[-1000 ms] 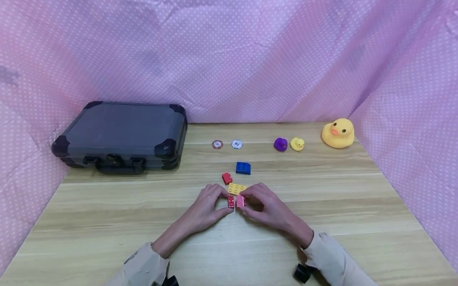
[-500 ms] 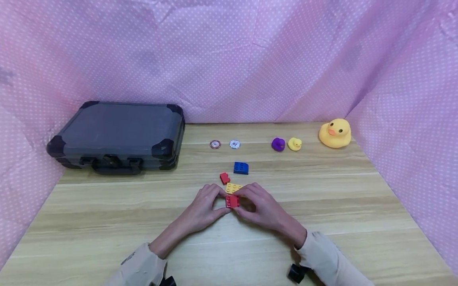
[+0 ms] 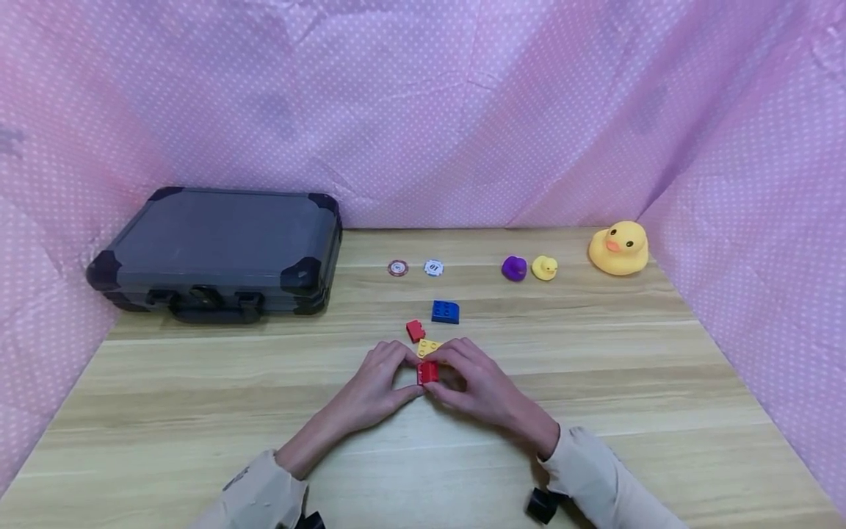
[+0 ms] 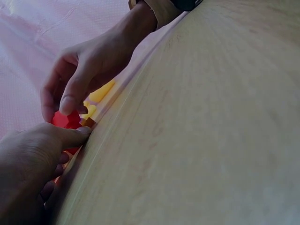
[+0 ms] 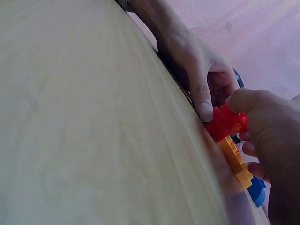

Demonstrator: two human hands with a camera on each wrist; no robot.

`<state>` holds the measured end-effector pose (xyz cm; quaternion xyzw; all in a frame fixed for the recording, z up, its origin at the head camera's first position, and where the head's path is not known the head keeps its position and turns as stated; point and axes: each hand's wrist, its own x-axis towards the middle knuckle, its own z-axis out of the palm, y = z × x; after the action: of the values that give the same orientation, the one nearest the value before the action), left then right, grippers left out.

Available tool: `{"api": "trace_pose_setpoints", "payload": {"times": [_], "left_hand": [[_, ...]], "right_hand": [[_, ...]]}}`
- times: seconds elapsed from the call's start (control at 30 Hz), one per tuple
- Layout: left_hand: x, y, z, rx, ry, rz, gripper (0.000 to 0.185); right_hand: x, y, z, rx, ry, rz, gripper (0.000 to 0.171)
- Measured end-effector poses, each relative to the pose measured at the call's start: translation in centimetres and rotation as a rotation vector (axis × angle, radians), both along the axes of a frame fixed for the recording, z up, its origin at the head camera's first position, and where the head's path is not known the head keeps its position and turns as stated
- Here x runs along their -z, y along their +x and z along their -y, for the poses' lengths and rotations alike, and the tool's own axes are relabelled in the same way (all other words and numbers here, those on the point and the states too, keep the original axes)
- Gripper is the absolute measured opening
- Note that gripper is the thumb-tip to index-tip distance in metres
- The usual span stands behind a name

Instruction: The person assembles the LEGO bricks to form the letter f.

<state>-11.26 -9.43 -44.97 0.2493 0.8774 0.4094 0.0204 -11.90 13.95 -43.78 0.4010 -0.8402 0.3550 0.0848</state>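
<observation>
While both hands pinch the joined red blocks, yellow block, blue block and loose red block remain unattached.

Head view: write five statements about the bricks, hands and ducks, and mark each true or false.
1. Both hands, left hand and right hand, pinch the red brick. True.
2. The blue brick is held in the right hand. False: it lies alone on the table.
3. The purple duck sits beside the small yellow duck. True.
4. The dark case stands open. False: its lid is closed.
5. The large yellow duck sits on the case. False: it is on the table, far right.
</observation>
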Motion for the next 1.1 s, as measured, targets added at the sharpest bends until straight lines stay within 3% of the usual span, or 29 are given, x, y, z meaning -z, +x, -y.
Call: {"api": "trace_pose_setpoints", "payload": {"times": [0.57,1.1], "left_hand": [[-0.21,0.09,-0.09,-0.004,-0.010,-0.010,0.032],[-0.07,0.02,-0.01,0.003,-0.008,-0.029,0.034]], "right_hand": [[0.17,-0.05,0.48,0.003,-0.028,0.010,0.037],[0.11,-0.04,0.48,-0.013,-0.059,0.084,0.030]]}}
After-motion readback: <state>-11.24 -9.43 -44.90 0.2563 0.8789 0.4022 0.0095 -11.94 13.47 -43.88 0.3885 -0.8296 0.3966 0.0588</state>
